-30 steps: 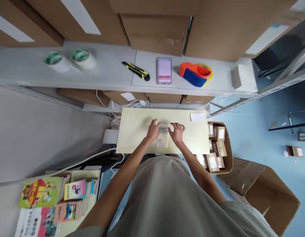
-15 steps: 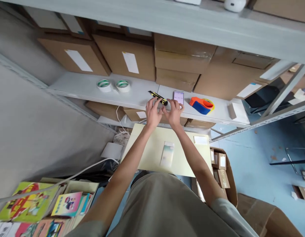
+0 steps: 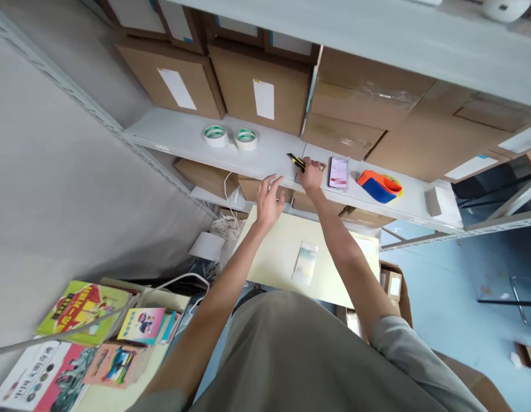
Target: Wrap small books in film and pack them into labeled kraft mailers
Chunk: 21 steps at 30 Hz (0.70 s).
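My right hand is closed round the rear end of a black and yellow utility knife, just over the shelf; the knife's front end points to the far left. My left hand hangs in front of the shelf edge, fingers apart, holding nothing. A phone with a lit screen lies right of my right hand. Further right sits an orange and blue tape dispenser. On the left part of the shelf are two rolls of tape with green inner rings.
Cardboard boxes line the back of the shelf. A small white box stands at its right end. Below, a pale yellow tabletop bears a slim pastel-coloured pack. Books are stacked lower left, with a white cable across them.
Both hands were together at the knife. My left hand has drawn back, away from it. My right hand has closed on the knife's rear end. The view has shifted left.
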Each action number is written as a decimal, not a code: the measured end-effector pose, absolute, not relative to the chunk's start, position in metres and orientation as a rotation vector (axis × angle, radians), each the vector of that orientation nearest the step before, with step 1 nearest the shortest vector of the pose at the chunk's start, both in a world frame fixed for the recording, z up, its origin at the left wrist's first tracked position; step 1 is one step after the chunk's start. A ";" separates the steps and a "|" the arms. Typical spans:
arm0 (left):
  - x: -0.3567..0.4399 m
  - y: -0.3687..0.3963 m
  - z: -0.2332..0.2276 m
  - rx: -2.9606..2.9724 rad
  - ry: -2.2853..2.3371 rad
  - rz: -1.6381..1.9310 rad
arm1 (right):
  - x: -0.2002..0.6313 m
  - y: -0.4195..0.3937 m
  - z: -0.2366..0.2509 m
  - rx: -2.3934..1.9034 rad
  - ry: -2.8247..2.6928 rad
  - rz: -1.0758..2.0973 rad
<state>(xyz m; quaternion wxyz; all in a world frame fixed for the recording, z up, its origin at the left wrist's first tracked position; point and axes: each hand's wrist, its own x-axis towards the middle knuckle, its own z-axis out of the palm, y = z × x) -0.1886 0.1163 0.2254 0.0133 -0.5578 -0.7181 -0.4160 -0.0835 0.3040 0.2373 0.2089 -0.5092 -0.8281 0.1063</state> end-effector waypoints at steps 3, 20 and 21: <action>-0.176 0.104 0.178 -1.869 -2.340 -1.235 | -0.068 0.277 0.228 -1.390 -2.261 0.274; -0.054 0.007 -0.051 -2.687 -2.835 -0.543 | 0.133 0.005 0.048 -2.126 -1.918 0.619; -0.052 0.007 -0.053 -2.671 -2.845 -0.546 | 0.138 -0.007 0.041 -2.150 -1.876 0.624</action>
